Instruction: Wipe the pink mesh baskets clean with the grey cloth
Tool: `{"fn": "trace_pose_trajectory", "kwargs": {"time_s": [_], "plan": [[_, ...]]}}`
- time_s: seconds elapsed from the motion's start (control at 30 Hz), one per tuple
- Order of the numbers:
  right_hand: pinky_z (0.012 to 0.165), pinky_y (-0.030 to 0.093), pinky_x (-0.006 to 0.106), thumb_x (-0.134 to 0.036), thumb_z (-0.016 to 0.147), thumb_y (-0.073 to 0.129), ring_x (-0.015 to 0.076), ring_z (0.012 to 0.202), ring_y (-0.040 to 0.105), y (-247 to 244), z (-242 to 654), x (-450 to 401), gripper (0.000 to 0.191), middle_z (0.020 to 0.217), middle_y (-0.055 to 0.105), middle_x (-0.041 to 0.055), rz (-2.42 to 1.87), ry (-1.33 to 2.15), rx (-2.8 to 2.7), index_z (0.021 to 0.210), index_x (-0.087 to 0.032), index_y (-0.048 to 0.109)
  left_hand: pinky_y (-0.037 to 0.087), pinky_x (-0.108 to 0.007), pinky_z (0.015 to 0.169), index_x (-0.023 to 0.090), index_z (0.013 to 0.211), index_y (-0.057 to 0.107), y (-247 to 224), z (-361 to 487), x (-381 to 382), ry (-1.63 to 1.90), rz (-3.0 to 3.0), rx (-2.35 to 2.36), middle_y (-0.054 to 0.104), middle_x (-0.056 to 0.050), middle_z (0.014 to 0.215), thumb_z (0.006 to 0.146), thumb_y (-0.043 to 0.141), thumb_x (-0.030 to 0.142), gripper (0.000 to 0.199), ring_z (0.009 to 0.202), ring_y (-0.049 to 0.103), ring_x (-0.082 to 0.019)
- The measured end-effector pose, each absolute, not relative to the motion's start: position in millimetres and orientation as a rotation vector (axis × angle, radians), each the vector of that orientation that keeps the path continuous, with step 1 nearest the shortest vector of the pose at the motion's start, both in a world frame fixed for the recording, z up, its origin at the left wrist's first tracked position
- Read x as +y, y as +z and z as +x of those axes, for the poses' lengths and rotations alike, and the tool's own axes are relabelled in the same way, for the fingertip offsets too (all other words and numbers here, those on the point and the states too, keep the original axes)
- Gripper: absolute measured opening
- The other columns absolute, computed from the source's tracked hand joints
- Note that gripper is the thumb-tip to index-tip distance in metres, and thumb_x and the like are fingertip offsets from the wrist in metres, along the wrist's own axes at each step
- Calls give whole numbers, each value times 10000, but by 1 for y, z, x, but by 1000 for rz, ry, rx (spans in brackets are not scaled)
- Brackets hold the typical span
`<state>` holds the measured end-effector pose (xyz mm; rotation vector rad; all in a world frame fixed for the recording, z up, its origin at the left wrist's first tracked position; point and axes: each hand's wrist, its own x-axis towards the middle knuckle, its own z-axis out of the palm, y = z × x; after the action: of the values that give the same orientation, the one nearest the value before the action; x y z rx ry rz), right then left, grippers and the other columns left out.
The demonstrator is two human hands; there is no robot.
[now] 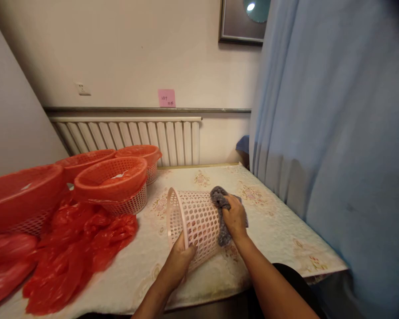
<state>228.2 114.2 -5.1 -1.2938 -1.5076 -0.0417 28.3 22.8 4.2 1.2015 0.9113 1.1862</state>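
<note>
A pale pink perforated plastic basket (199, 212) lies tilted on its side over the table, its open mouth turned to the left. My left hand (179, 261) grips its rim at the near side, thumb on the outer wall and the other fingers partly hidden behind it. In my right hand (235, 217) is a bunched grey cloth (223, 232), pressed against the basket's base end on the right. The fingers of that hand are wrapped round the cloth.
Several baskets lined with red bags, one in front (111, 179), stand on the left. Loose red plastic bags (76, 252) lie before them on the flowered tablecloth (269, 248). A blue curtain (319, 133) hangs along the right side; a radiator (136, 133) is behind the table.
</note>
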Motion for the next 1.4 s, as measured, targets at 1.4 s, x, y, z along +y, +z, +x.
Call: {"fn": "trace_pose_trajectory", "kwargs": {"time_s": [1.4], "plan": [[1091, 354, 439, -29, 635, 421, 228, 1261, 463, 3, 183, 75, 573, 1292, 580, 70, -924, -36, -1760, 1147, -192, 619, 372, -420, 1073, 145, 1225, 539, 9, 36, 17, 1185, 1143, 825, 688, -80, 1163, 654, 564, 124, 572, 1157, 575, -275]]}}
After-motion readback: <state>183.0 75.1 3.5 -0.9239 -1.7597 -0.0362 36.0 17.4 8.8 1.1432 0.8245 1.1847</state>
